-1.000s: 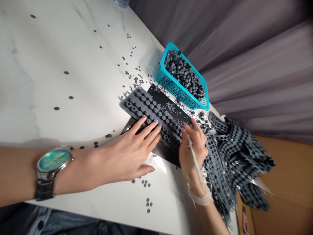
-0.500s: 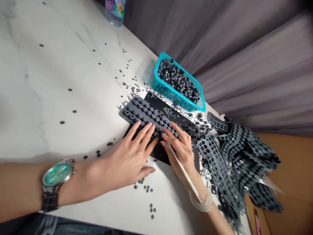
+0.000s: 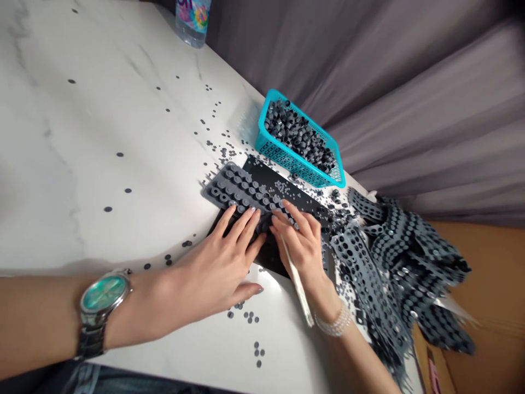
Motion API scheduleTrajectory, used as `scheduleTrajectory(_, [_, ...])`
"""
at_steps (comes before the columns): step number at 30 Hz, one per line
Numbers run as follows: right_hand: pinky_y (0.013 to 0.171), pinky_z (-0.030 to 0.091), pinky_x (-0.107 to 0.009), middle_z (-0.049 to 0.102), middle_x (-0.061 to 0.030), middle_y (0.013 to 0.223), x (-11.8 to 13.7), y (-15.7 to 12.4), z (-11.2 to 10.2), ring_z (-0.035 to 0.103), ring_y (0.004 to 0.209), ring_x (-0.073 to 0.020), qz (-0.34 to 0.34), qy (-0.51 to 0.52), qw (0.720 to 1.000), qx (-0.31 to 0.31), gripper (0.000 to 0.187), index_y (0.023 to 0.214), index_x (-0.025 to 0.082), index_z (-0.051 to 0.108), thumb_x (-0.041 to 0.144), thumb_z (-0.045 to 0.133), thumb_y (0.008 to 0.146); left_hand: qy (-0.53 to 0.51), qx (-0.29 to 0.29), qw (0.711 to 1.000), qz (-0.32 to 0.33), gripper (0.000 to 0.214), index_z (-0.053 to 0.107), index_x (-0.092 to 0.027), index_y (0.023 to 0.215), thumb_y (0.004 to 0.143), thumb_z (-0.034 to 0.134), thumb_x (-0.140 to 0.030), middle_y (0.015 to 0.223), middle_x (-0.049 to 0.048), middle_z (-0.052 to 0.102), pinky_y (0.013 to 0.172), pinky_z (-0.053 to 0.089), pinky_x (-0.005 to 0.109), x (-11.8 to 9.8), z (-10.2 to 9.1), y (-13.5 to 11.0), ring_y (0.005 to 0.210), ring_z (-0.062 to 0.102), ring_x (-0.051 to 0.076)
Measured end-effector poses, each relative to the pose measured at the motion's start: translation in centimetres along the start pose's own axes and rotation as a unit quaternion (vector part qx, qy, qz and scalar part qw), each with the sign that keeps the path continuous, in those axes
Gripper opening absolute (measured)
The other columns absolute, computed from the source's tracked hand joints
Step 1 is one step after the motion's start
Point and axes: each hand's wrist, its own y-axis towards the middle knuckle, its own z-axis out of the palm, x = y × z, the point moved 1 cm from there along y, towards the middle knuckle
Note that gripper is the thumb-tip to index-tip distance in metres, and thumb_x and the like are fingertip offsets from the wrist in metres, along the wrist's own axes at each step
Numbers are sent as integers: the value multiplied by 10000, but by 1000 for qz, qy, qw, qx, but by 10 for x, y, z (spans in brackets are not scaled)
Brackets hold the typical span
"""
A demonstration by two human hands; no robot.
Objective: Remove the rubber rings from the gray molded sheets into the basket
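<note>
A dark grey rubber sheet with rows of round raised plugs (image 3: pixel 233 189) lies slantwise over a flat black board (image 3: pixel 262 169). My left hand (image 3: pixel 217 260) is spread, its fingertips pressing on the sheet's near edge. Beside it, my right hand (image 3: pixel 301 246) is closed around a thin pale stick-like tool (image 3: pixel 301 295). The tool's rear end sticks out toward me below the palm. Its working tip is hidden by my fingers, at the sheet's right part. Small grey discs (image 3: pixel 250 317) lie scattered on the white table.
A turquoise basket (image 3: pixel 301 176) full of small dark rubber pieces stands behind the board. To the right lie heaped perforated rubber strips (image 3: pixel 361 279), beside brown cardboard (image 3: pixel 492 273). A water bottle (image 3: pixel 192 27) stands at the far edge, near a grey curtain (image 3: pixel 369 82).
The tool's rear end has swung left, away from my right wrist, and now stands steeper. My left hand stays on the sheet; the whole view has shifted slightly.
</note>
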Motion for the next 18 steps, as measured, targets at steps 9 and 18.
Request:
scheduleTrajectory(9, [922, 525, -447, 641, -88, 1246, -17, -20, -13, 547, 1241, -251, 274, 98, 955, -65, 165, 1034, 235, 653, 261, 543, 915, -9, -5, 1000, -11, 743, 467, -111, 1402, 877, 399, -632, 1491, 237, 346, 1126, 213, 579, 0, 1, -1, 1406, 262, 397])
scheduleTrajectory(18, [931, 471, -462, 715, -74, 1122, 16, -15, -14, 542, 1251, -267, 55, 96, 994, -8, 186, 1032, 224, 620, 118, 582, 884, 20, -35, 999, -37, 732, 550, -83, 1334, 857, 446, -629, 1451, 258, 401, 1118, 225, 596, -6, 1, -5, 1377, 310, 425])
